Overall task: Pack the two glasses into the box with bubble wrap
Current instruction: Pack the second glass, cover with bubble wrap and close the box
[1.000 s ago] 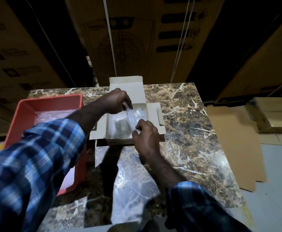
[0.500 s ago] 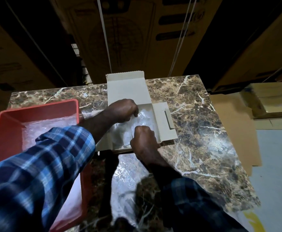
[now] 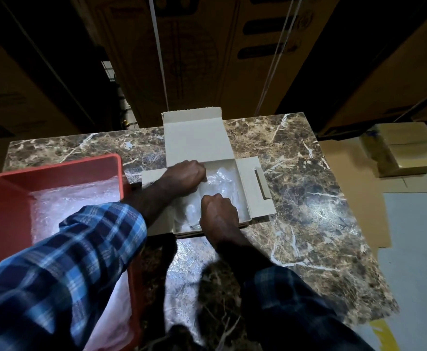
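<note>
A: Where does the small open grey cardboard box sit?

B: On the brown marble-patterned tabletop, towards its far edge, with the lid flap laid back and the side flaps spread out flat.

A: And the hands?

B: Both are down inside it. The left hand is at the far left of the box's hollow, its fingers curled and pinching the clear bubble wrap. The right hand is at the near edge, knuckles up, fingers curled into the same wrap.

A: Can you see the two glasses?

B: Only one, and faintly. A clear drinking glass shows through the wrap in the near left part of the box, just beside the right hand. The second I cannot make out; the wrap and the hands cover the rest.

A: What stands beside the box?

B: A red rectangular plastic tray on the left of the tabletop, touching or nearly touching the box's left flap, with more sheets of bubble wrap in it. The left arm, in a blue checked sleeve, crosses over its right wall.

A: Beyond the table?

B: Flat brown cardboard sheets on the floor to the right, and a stack of tan boxes past them.
</note>
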The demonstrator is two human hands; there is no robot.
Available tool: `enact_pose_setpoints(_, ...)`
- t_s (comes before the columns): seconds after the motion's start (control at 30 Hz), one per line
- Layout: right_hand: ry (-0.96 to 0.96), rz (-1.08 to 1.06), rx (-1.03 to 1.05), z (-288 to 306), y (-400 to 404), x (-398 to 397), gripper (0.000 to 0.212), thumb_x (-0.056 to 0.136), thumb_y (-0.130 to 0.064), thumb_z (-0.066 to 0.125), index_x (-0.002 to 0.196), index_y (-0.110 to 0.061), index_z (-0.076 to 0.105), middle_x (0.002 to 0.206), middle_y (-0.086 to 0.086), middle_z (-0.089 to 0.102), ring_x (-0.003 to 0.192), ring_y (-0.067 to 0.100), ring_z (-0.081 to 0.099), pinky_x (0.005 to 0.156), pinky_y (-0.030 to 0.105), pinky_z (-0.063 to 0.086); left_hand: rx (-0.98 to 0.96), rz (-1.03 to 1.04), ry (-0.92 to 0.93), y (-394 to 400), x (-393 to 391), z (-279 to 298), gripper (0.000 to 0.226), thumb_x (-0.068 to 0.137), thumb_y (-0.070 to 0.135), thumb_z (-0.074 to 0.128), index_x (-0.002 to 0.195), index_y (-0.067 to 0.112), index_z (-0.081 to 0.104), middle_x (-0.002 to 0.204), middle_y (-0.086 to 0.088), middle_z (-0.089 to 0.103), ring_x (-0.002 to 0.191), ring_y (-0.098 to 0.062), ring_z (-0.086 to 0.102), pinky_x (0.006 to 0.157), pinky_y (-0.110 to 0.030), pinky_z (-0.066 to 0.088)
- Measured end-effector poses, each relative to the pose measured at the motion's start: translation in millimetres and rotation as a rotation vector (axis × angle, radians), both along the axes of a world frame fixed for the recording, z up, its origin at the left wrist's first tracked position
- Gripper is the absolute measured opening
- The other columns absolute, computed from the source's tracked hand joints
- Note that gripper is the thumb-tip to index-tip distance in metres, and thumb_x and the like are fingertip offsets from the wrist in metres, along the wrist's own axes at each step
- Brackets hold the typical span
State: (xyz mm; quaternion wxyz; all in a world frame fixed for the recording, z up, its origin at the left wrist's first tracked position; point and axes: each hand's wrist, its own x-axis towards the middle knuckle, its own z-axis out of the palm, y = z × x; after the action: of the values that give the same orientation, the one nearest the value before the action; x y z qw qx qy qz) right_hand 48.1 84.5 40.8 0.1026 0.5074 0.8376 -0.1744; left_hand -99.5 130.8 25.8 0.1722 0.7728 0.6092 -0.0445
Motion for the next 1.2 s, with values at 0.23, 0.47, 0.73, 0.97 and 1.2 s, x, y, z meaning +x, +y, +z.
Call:
enact_pose_setpoints(0.23, 0.011, -0.052, 0.009, -2, 1, 7, 0.026, 0.096, -0.014, 0.050, 0.121, -0.009, 0.058, 0.117, 0.014, 0.062, 0.110, 0.033, 0.060, 0.085, 0.036, 0.046, -0.146, 0.194, -0.132, 10, 5, 13, 0.035, 0.087, 0.003, 0.056, 0.115, 0.011, 0.074, 0.117, -0.005, 0.072, 0.113, -0.023, 0.062, 0.094, -0.030, 0.049)
enact_pose_setpoints(0.47, 0.043, -0.075, 0.009, -3, 6, 14, 0.025, 0.094, -0.018, 0.056, 0.116, -0.010, 0.061, 0.113, 0.013, 0.064, 0.106, 0.031, 0.061, 0.085, 0.034, 0.044, -0.230, 0.204, -0.105, 15, 3, 12, 0.041, 0.090, 0.022, 0.070, 0.129, 0.014, 0.065, 0.124, -0.005, 0.069, 0.115, -0.023, 0.062, 0.099, -0.033, 0.048)
enact_pose_setpoints(0.73, 0.207, -0.174, 0.260, -29, -7, 22, 0.056, 0.072, -0.012, 0.069, 0.125, -0.010, 0.051, 0.116, 0.015, 0.048, 0.096, 0.031, 0.050, 0.075, 0.039, 0.047, -0.385, 0.232, 0.116, 10, -4, 12, 0.091, 0.067, 0.015, 0.090, 0.146, 0.026, 0.046, 0.138, -0.007, 0.049, 0.123, -0.026, 0.055, 0.096, -0.036, 0.050)
enact_pose_setpoints(0.97, 0.212, -0.155, 0.253, -35, -5, 25, 0.046, 0.074, -0.007, 0.073, 0.117, -0.005, 0.058, 0.113, 0.019, 0.053, 0.091, 0.031, 0.054, 0.068, 0.038, 0.049, -0.333, 0.259, -0.065, 5, -3, 13, 0.063, 0.067, -0.002, 0.084, 0.126, 0.010, 0.066, 0.088, -0.002, 0.066, 0.079, -0.021, 0.069, 0.078, -0.039, 0.060)
enact_pose_setpoints(1.2, 0.230, -0.162, 0.258, -38, -3, 26, 0.039, 0.074, -0.009, 0.073, 0.112, -0.004, 0.063, 0.113, 0.019, 0.053, 0.090, 0.031, 0.054, 0.065, 0.036, 0.049, -0.203, 0.277, -0.071, -12, 6, 13, 0.045, 0.077, -0.001, 0.076, 0.120, 0.010, 0.070, 0.103, -0.006, 0.074, 0.093, -0.022, 0.068, 0.076, -0.024, 0.050)
